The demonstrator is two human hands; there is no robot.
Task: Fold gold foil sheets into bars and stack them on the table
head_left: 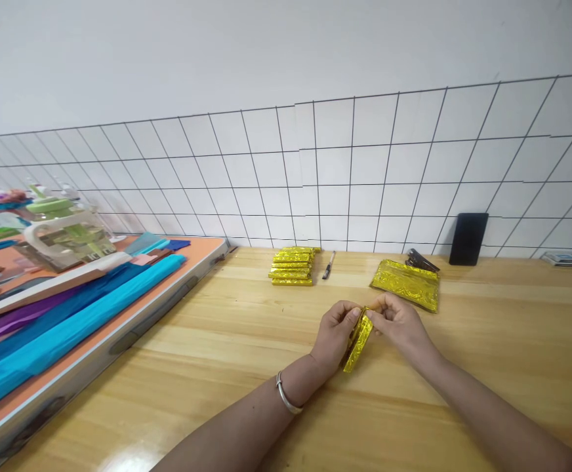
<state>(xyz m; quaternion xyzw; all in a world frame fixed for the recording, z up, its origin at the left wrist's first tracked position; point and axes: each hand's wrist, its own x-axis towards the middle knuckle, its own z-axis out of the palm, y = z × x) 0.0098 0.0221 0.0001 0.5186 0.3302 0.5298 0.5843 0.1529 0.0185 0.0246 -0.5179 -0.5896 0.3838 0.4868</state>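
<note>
A folded strip of shiny gold paper is held between both hands above the wooden table. My left hand, with a bangle on its wrist, pinches the strip's upper left side with thumb and fingers. On the other side, my right hand grips the top end, its thumb close to the left thumb. Beyond the hands lies a flat stack of gold paper, and further left is a row of folded gold pieces. A pen rests beside that row.
A black stapler lies behind the gold stack. A dark phone leans on the tiled wall. On the left, an orange-topped surface bears blue and purple paper rolls and a greenish container.
</note>
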